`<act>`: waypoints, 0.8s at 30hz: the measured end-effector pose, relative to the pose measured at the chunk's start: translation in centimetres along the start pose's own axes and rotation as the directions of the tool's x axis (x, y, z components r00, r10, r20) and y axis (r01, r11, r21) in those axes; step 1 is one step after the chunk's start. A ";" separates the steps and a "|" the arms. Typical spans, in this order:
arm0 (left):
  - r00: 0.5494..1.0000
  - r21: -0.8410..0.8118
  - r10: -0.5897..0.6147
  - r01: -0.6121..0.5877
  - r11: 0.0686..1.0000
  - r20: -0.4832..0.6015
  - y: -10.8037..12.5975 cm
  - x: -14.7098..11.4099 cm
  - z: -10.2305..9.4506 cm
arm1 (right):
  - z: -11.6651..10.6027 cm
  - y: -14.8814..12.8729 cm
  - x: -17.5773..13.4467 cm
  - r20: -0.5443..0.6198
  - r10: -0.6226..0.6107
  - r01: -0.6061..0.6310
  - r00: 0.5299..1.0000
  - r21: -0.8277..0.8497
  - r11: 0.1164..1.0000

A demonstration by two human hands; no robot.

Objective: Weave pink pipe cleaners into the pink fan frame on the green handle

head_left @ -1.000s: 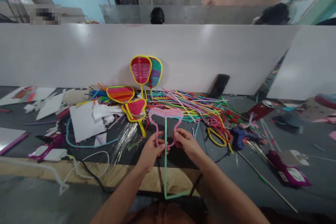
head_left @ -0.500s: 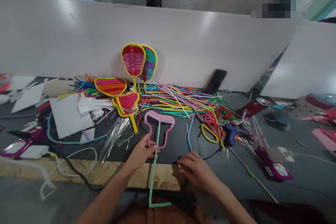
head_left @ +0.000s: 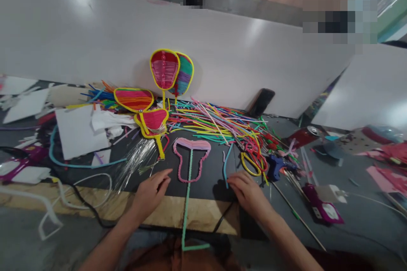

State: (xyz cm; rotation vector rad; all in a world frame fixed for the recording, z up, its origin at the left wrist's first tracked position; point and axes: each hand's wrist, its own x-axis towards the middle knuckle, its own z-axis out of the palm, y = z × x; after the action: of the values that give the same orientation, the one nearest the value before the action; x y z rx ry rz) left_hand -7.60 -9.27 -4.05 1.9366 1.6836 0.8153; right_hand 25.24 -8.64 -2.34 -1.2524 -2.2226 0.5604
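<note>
A pink fuzzy pipe-cleaner outline (head_left: 182,169) lies on the dark tabletop, its top band filled with pink and lilac rows. A mint-green pipe cleaner (head_left: 186,207) runs down its middle and past the table edge, its lower end bent sideways. To the left of the outline, my left hand (head_left: 149,197) is loosely open, fingers stretched forward, holding nothing. My right hand (head_left: 249,194) is to the right, fingers extended beside the lower end of a short blue pipe cleaner (head_left: 226,163); whether they touch it I cannot tell.
Loose coloured pipe cleaners (head_left: 210,120) spread behind. Yellow-edged paddle shapes (head_left: 163,70) lean against a white divider (head_left: 222,55). A phone (head_left: 261,102), a can (head_left: 305,136), a blue glue gun (head_left: 276,167) and a purple-and-white device (head_left: 322,209) stand right. White sheets (head_left: 81,131) and clear strands lie left.
My left hand has let go of the pink outline and drawn back to the left. My right hand has moved up and right, to the blue pipe cleaner's lower end.
</note>
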 end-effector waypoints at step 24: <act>0.996 -0.196 -0.030 0.045 0.980 0.078 -1.3 -0.5 -0.1 | 0.8 6.9 16.6 -0.225 0.409 -0.415 0.884 0.020 0.909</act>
State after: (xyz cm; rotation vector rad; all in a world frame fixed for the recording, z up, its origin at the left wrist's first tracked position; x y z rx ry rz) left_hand -8.62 -9.60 -4.93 1.7736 1.5293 0.8504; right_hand 22.03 9.05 -3.09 -1.7302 -1.7881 0.5126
